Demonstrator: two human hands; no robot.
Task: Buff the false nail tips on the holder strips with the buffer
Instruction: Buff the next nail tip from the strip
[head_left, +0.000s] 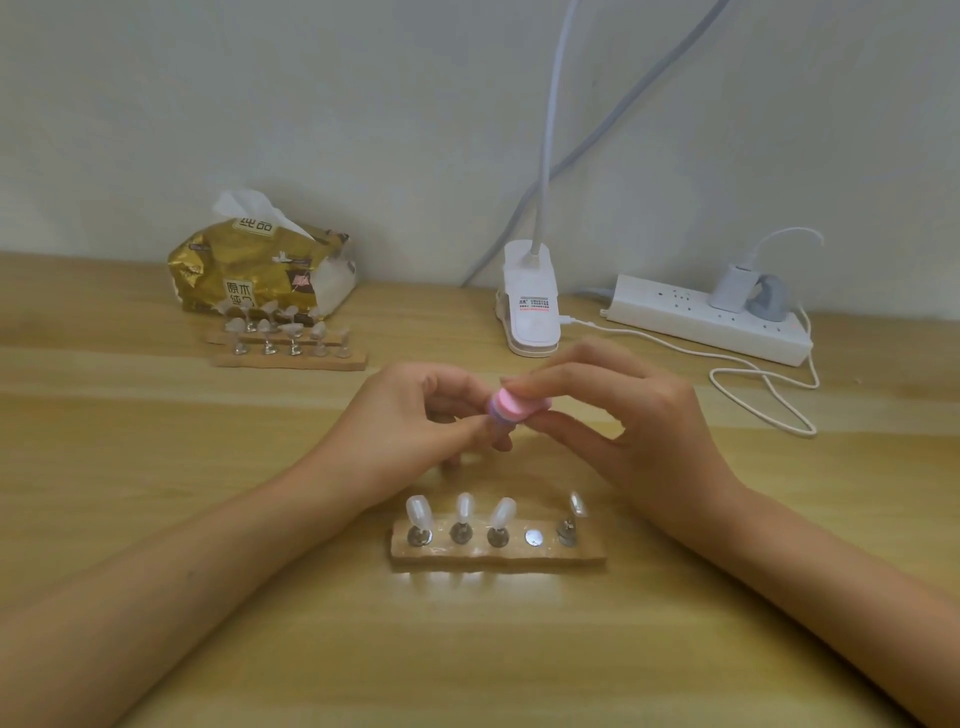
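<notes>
At the far left of the bench, a gold tissue pack stands against the wall with a white tissue sticking out of its top. Just in front of it lie two far holder strips, one behind the other, each carrying a row of small clear nail tips on metal stems.

The left hand is raised above the middle of the bench. Its thumb and forefinger are curled and pinched together on a small piece directly under the buffer; most of it is hidden, so I cannot tell what it is. The buffer, a small pink block with a purple layer, is held above the bench between the two hands, beyond the near holder strip.

That strip lies closest to the camera. From its left end it carries three upright false nail tips, then a bare metal disc, then a fifth tip seen nearly edge-on.

Behind the hands a white clip lamp base rests on the bench, and its neck rises out of view. The right hand grips the buffer, fingers on top and thumb beneath.

Farther right, a white power strip lies by the wall with a charger plugged in. A white cable loops across the bench in front of it.
</notes>
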